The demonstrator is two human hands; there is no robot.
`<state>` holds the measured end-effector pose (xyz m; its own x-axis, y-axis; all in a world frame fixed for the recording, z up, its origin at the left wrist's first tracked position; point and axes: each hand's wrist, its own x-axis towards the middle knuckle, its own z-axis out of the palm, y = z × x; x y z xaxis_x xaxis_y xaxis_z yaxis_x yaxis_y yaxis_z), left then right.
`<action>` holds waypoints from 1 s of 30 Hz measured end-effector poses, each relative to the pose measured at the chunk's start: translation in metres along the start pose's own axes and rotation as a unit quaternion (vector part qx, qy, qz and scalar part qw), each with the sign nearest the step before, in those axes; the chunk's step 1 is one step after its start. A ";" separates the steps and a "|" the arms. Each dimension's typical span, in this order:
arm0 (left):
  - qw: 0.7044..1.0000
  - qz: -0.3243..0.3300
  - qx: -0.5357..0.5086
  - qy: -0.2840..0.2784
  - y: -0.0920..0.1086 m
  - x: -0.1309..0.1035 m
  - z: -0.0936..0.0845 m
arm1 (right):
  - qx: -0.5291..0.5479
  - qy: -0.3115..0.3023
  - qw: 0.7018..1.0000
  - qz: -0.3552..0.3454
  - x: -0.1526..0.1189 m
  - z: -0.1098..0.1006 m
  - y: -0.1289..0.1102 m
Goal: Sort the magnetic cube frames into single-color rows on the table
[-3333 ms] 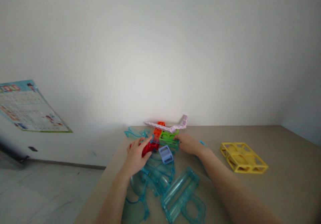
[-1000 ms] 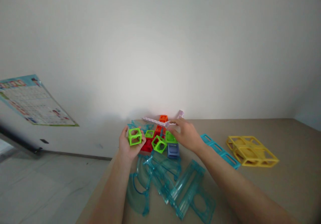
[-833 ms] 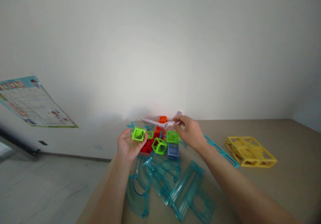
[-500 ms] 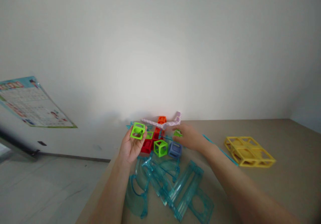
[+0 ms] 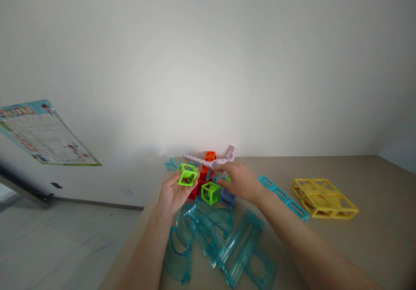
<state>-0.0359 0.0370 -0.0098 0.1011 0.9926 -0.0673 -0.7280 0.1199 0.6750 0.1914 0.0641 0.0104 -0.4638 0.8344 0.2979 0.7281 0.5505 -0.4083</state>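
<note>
My left hand (image 5: 172,197) holds a bright green open-framed cube (image 5: 187,175) by the fingertips, raised above the left side of the pile. Over the pile, my right hand (image 5: 238,179) has thumb and fingers apart, nearest to red cubes (image 5: 205,175) and a thin bluish piece. A bit of green shows behind its fingers, mostly hidden. Another green cube (image 5: 210,193) sits between the hands, beside a blue-purple cube (image 5: 227,198). Behind them are an orange cube (image 5: 210,156) and a pale lilac bent strip (image 5: 212,164).
Transparent teal tube and curved pieces (image 5: 224,242) lie in front of the pile. To the right, a blue ladder-like frame (image 5: 287,201) lies by my right forearm, near a yellow framed block (image 5: 325,198). A white wall (image 5: 247,73) rises behind the table (image 5: 367,186).
My left hand has moved right and slightly down with the green cube, which is turned differently. My right hand has shifted left toward the red cubes.
</note>
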 end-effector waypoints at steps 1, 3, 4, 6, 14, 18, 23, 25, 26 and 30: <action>1.000 0.015 0.012 -0.015 -0.001 0.000 -0.001 | 0.004 -0.002 1.000 -0.010 -0.002 0.004 -0.006; 0.998 0.041 0.034 -0.046 -0.004 0.001 -0.004 | 0.012 -0.006 1.000 -0.018 -0.006 0.015 -0.016; 0.996 0.052 0.041 -0.057 -0.005 0.002 -0.005 | 0.017 -0.009 1.000 -0.019 -0.008 0.020 -0.019; 0.994 0.070 0.048 -0.069 -0.007 0.004 -0.007 | 0.034 -0.013 0.999 -0.014 -0.010 0.030 -0.022; 0.991 0.105 0.036 -0.081 -0.006 0.009 -0.008 | 0.241 -0.003 0.970 0.022 -0.001 0.020 -0.011; 0.987 0.103 0.052 -0.109 -0.004 0.005 -0.005 | 0.395 0.004 0.917 0.051 0.006 0.011 -0.009; 0.987 0.096 0.062 -0.115 -0.005 0.000 -0.002 | 0.561 0.004 0.818 0.125 0.008 0.005 -0.011; 0.988 0.085 0.069 -0.112 -0.005 0.000 0.000 | 0.611 0.002 0.779 0.141 0.008 0.001 -0.013; 0.988 0.080 0.073 -0.109 -0.005 0.000 0.000 | 0.631 -0.002 0.762 0.145 0.008 -0.001 -0.015; 0.988 0.076 0.094 -0.092 -0.007 0.001 0.002 | 0.686 -0.002 0.713 0.146 0.007 -0.007 -0.022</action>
<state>-0.0292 0.0373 -0.0133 0.1350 0.9764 0.1686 -0.6074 -0.0529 0.7926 0.1753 0.0576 0.0272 -0.3969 0.9175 0.0261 -0.3838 -0.1401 -0.9127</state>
